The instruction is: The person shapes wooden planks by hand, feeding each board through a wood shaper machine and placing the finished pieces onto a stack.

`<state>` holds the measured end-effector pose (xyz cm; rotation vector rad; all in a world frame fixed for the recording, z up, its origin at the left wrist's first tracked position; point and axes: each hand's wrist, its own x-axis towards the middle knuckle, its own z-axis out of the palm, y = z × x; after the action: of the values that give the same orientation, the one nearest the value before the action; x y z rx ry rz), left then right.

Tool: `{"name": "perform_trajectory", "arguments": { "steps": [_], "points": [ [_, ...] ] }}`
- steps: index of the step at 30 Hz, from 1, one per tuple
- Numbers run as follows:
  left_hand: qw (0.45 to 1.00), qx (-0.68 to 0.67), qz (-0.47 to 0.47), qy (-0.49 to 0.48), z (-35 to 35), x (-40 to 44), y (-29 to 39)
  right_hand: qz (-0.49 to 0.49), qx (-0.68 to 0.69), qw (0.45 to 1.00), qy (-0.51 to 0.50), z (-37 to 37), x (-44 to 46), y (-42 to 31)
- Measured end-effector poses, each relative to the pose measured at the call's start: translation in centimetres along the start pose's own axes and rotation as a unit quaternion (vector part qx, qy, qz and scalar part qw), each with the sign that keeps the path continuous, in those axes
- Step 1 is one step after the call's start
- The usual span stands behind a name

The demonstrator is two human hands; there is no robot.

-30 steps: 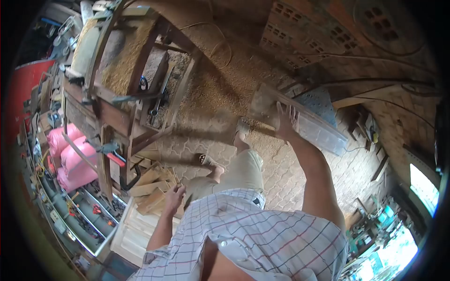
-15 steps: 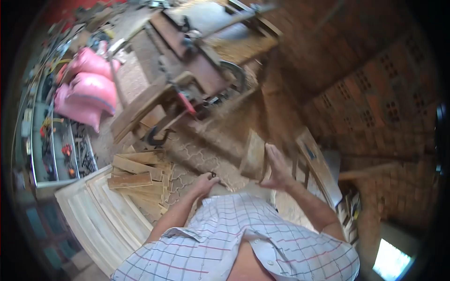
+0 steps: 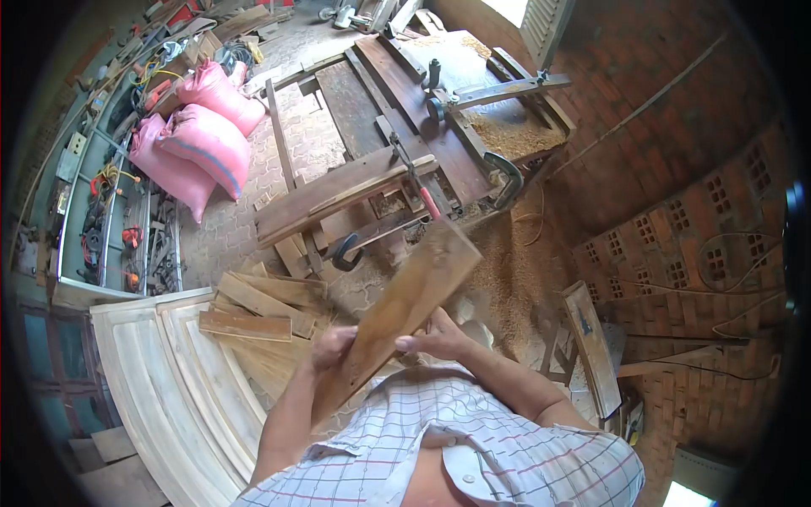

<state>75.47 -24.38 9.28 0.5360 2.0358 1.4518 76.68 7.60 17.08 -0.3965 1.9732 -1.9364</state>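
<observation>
A long flat wooden board (image 3: 401,308) slants in front of my body, its far end raised toward the workbench. On its left edge, near the lower part, my left hand (image 3: 334,346) is wrapped. My right hand (image 3: 435,336) grips the opposite edge, thumb over the board's face. Beyond the board is the wooden workbench (image 3: 397,160) with a red-handled clamp (image 3: 429,201) on it. To the left of my left hand lies a pile of wooden slats (image 3: 262,300).
Pink sacks (image 3: 203,144) lie at the upper left beside tool shelving (image 3: 110,220). Pale panelled doors (image 3: 169,372) are at the lower left. A narrow plank piece (image 3: 593,346) stands at the right near the brick wall (image 3: 676,237). Sawdust covers the floor beyond the board.
The view has swung toward the bench and sacks. My right hand, first over a long box-like piece, has brought up a board, and both hands are now on it.
</observation>
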Motion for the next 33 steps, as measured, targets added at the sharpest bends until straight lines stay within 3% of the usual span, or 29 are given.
{"name": "perform_trajectory", "arguments": {
  "steps": [1, 2, 3, 5, 6, 7, 9, 10, 12, 13, 17, 18, 20, 22, 26, 29, 33],
  "points": [
    [0.985, -0.117, -0.092, 0.081, 0.7, -1.4, -2.1, 0.084, 0.133, 0.987, 0.008, -0.4, 1.0, -0.1],
    [0.942, -0.231, -0.184, 0.161, 1.7, -2.9, -4.3, 0.086, 0.135, 0.987, 0.010, -1.3, 2.0, 0.9],
    [0.941, -0.229, -0.187, 0.161, 1.9, -4.2, -5.1, 0.078, 0.080, 0.991, 0.069, -2.5, 3.1, 2.6],
    [0.923, -0.110, -0.261, 0.260, 1.1, -5.5, -6.1, 0.077, -0.039, 0.979, 0.183, -5.2, 4.9, 3.9],
    [0.922, -0.106, -0.266, 0.261, 0.0, -5.0, -6.1, 0.082, -0.104, 0.962, 0.238, -7.1, 6.2, 3.7],
    [0.908, -0.095, -0.269, 0.306, -0.9, -4.3, -6.0, 0.083, -0.100, 0.963, 0.235, -9.0, 7.5, 4.6],
    [0.871, -0.074, -0.271, 0.402, -2.4, -2.5, -4.5, 0.008, -0.242, 0.923, 0.299, -13.0, 11.1, 6.3],
    [0.865, -0.073, -0.276, 0.412, -3.5, -1.2, -3.7, 0.005, -0.237, 0.928, 0.289, -14.9, 13.4, 6.5],
    [0.840, 0.096, -0.304, 0.440, -7.6, 2.1, -1.1, 0.117, -0.220, 0.952, 0.175, -17.4, 17.8, 6.3],
    [0.841, 0.145, -0.292, 0.432, -10.2, 3.4, -0.5, 0.175, -0.207, 0.955, 0.119, -17.6, 19.1, 6.5],
    [0.850, 0.258, -0.250, 0.386, -21.8, 10.1, 0.0, 0.208, -0.044, 0.975, 0.059, -17.9, 21.6, 8.9],
    [0.849, 0.264, -0.237, 0.393, -24.2, 12.0, 0.0, 0.213, -0.043, 0.975, 0.052, -18.2, 22.1, 6.7],
    [0.853, 0.315, -0.267, 0.318, -29.5, 15.5, -0.9, 0.322, 0.063, 0.945, 0.016, -19.2, 21.6, 0.3],
    [0.891, 0.298, -0.238, 0.247, -32.7, 20.5, -1.5, 0.374, 0.106, 0.921, 0.017, -20.0, 22.1, -1.6],
    [0.935, 0.268, -0.167, 0.163, -33.5, 31.6, -2.5, 0.344, 0.139, 0.928, 0.043, -18.9, 20.8, -0.2],
    [0.929, 0.334, -0.138, 0.075, -31.1, 39.1, -1.0, 0.315, 0.069, 0.946, 0.037, -18.4, 19.8, 0.9],
    [0.896, 0.429, -0.113, 0.038, -28.2, 41.2, -1.5, 0.321, -0.008, 0.945, 0.057, -17.7, 18.3, 0.5]
  ]
}}
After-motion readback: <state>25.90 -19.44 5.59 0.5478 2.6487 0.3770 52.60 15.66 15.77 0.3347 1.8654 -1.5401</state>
